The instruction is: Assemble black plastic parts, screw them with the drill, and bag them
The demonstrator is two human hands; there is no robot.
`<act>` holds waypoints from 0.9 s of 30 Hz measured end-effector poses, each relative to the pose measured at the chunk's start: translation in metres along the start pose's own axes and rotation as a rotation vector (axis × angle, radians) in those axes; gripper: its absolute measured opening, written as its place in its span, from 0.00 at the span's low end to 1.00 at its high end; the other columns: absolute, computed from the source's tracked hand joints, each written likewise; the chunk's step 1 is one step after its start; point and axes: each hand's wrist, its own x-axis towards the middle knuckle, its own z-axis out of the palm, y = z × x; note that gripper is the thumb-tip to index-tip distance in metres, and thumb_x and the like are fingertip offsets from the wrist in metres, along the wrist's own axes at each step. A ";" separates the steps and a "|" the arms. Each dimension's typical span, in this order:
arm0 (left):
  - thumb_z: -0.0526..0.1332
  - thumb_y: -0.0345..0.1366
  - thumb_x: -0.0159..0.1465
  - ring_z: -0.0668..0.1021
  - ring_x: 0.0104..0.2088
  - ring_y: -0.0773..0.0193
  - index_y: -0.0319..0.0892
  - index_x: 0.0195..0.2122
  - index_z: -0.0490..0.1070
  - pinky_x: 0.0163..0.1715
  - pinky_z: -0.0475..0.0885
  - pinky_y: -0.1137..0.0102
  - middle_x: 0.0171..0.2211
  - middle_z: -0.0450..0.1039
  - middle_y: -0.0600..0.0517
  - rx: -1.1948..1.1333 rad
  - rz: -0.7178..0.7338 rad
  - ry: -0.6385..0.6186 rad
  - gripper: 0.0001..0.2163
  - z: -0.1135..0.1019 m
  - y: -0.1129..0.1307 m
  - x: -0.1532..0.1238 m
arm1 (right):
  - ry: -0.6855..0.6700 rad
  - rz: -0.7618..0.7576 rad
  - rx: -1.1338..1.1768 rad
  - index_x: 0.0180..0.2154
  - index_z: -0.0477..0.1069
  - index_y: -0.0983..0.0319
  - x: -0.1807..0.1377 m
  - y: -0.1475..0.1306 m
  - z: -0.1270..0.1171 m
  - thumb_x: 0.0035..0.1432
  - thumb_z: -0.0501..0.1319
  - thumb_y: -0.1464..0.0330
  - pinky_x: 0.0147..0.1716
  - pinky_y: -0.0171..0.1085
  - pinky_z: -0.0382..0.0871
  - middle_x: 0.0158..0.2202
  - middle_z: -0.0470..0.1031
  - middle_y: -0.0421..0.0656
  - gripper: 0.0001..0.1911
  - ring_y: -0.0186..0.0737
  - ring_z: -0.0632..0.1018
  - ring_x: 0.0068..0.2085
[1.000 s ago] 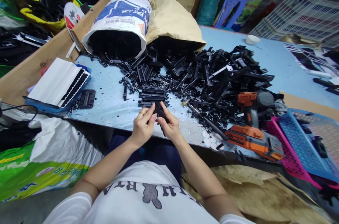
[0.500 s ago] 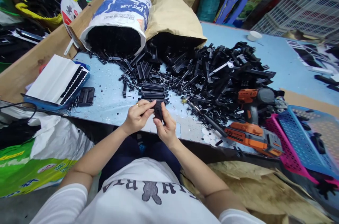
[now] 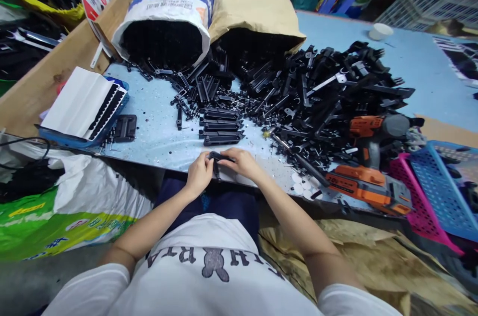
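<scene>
My left hand [image 3: 200,174] and my right hand [image 3: 242,162] meet at the near edge of the light blue table [image 3: 157,136]. Both are closed on one small black plastic part [image 3: 220,158], which lies flat between the fingertips. Just beyond the hands sits a neat stack of similar black parts [image 3: 221,126]. A large loose heap of black parts [image 3: 317,96] spreads to the right of that stack.
Two open sacks, one white and blue [image 3: 170,12] and one tan [image 3: 254,7], spill black parts at the back. An orange cordless drill [image 3: 368,166] lies right of my hands. Pink and blue baskets [image 3: 436,186] stand far right. A blue tray with white sheets [image 3: 84,111] lies left.
The hands have lowered the black part from an upright hold down to the table edge, and it now lies flat. The view has tilted slightly downward.
</scene>
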 end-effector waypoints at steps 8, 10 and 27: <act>0.61 0.37 0.59 0.74 0.35 0.66 0.41 0.50 0.69 0.39 0.70 0.70 0.45 0.67 0.47 0.049 0.285 -0.260 0.17 -0.010 -0.026 0.035 | 0.088 -0.089 -0.256 0.49 0.70 0.66 -0.018 0.014 0.015 0.57 0.60 0.57 0.45 0.44 0.66 0.44 0.74 0.51 0.23 0.46 0.72 0.45; 0.61 0.37 0.59 0.73 0.34 0.67 0.40 0.47 0.71 0.40 0.70 0.69 0.43 0.69 0.47 0.005 0.342 -0.337 0.15 -0.013 -0.030 0.048 | 0.121 -0.084 -0.234 0.48 0.70 0.66 -0.025 0.019 0.017 0.57 0.60 0.57 0.45 0.43 0.66 0.43 0.74 0.50 0.23 0.45 0.73 0.45; 0.62 0.34 0.52 0.74 0.29 0.71 0.35 0.38 0.73 0.28 0.72 0.75 0.38 0.69 0.46 -0.424 0.041 -0.278 0.13 0.000 -0.030 0.031 | -0.187 0.077 -0.594 0.34 0.74 0.67 0.019 -0.055 0.006 0.63 0.51 0.70 0.34 0.39 0.59 0.34 0.71 0.51 0.13 0.45 0.71 0.38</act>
